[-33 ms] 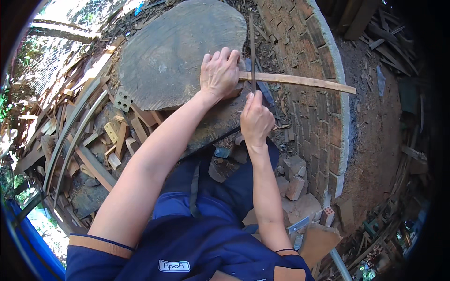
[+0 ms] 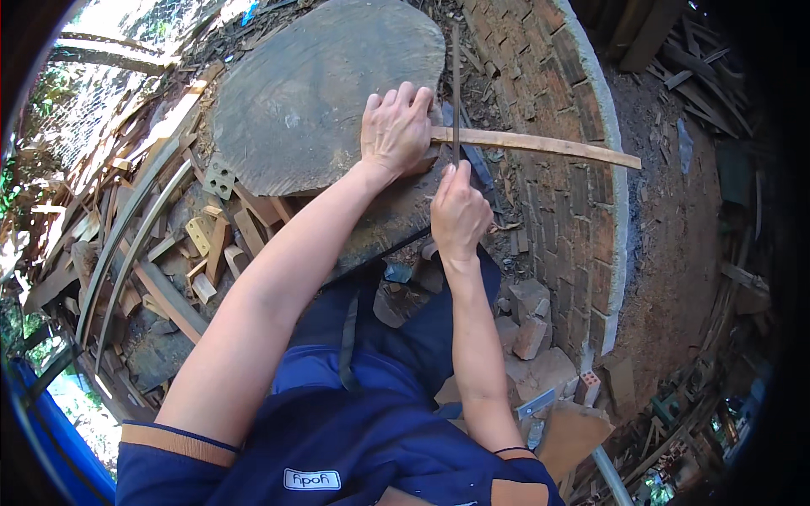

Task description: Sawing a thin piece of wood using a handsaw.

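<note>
A large round tree stump (image 2: 287,118) with a grey, weathered top stands in front of me. At its right edge my left hand (image 2: 395,135) presses down with bent fingers on a long thin wooden strip (image 2: 548,146), which juts out to the right past the stump. My right hand (image 2: 461,211) is closed around the near end of a long narrow dark blade (image 2: 456,80), seen edge-on. That blade points away from me and crosses the strip just right of my left hand. Its handle is hidden in my fist, and whether it has teeth cannot be made out.
A low curved brick wall (image 2: 582,202) runs along the right. Wood offcuts (image 2: 215,249) and long curved strips (image 2: 139,240) lie heaped at the left. Broken bricks (image 2: 531,333) lie beside my leg, near a brown board (image 2: 574,438). More scrap wood lies at the far right.
My right hand and the blade have shifted very slightly left relative to the strip. My left hand and the strip hold almost the same place.
</note>
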`<state>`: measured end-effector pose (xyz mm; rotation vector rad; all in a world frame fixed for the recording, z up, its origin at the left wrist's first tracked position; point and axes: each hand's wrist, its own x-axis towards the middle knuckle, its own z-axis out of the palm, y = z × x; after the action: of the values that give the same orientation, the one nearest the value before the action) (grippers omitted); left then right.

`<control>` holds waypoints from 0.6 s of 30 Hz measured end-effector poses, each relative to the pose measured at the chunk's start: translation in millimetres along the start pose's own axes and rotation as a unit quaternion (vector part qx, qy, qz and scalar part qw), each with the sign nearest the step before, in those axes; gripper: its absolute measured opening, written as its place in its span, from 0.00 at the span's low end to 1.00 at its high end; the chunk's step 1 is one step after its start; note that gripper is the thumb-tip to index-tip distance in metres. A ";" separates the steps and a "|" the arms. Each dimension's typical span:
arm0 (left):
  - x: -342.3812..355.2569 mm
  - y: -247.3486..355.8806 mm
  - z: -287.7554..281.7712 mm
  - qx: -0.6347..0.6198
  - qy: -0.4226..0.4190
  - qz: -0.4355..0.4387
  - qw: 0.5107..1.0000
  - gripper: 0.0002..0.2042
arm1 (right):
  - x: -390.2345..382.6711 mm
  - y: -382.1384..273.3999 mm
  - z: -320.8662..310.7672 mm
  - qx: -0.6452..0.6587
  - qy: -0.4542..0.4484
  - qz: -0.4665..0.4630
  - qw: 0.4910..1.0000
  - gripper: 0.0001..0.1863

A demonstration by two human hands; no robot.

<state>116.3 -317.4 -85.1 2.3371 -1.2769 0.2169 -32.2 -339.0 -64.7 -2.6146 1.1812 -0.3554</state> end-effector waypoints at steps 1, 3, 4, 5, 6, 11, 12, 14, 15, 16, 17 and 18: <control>-0.2 -0.1 0.9 -0.005 0.001 0.002 1.000 0.08 | 0.2 -2.1 2.1 -0.014 0.005 0.000 1.000 0.09; -0.1 -0.4 2.2 -0.011 0.000 0.004 1.000 0.08 | -1.5 -4.6 4.0 -0.029 0.008 0.000 1.000 0.09; 0.3 -0.4 2.7 -0.011 0.009 0.009 1.000 0.07 | -3.4 -5.8 3.8 -0.030 0.002 0.001 1.000 0.09; 0.2 -1.0 3.0 -0.010 0.018 0.014 1.000 0.07 | -5.9 -6.7 3.4 -0.032 -0.004 0.002 0.999 0.09; 0.5 -2.1 3.4 -0.012 0.017 0.013 1.000 0.07 | -9.2 -6.9 2.0 -0.034 -0.006 0.002 0.999 0.09; 0.2 -3.7 5.1 -0.008 0.023 0.015 1.000 0.07 | -15.8 -5.6 -0.1 -0.029 -0.021 0.009 0.999 0.08; 0.8 -3.6 7.2 -0.008 0.023 0.011 1.000 0.07 | -11.6 -6.1 0.8 -0.030 -0.023 0.006 0.999 0.08; 3.8 -5.0 11.4 -0.006 0.022 -0.018 1.000 0.06 | 0.0 -8.8 2.6 -0.034 -0.017 0.025 0.999 0.07; 3.6 -5.7 11.4 -0.006 0.019 -0.023 1.000 0.06 | -1.2 -8.8 1.9 -0.035 -0.022 0.023 0.999 0.07; 3.7 -6.4 11.3 0.005 0.024 -0.019 1.000 0.06 | -2.7 -8.8 1.3 -0.034 -0.021 0.019 0.999 0.07; 2.3 -5.9 10.6 0.016 0.029 -0.013 0.999 0.06 | -5.0 -7.9 1.6 -0.033 -0.021 0.015 0.999 0.07; 1.8 -6.0 10.8 0.015 0.028 -0.013 0.999 0.06 | -8.4 -7.1 1.3 -0.033 -0.021 0.015 0.999 0.07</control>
<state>121.4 -321.1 -95.8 2.3549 -1.2228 0.2938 -32.2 -327.9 -64.5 -2.6437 1.2376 -0.2578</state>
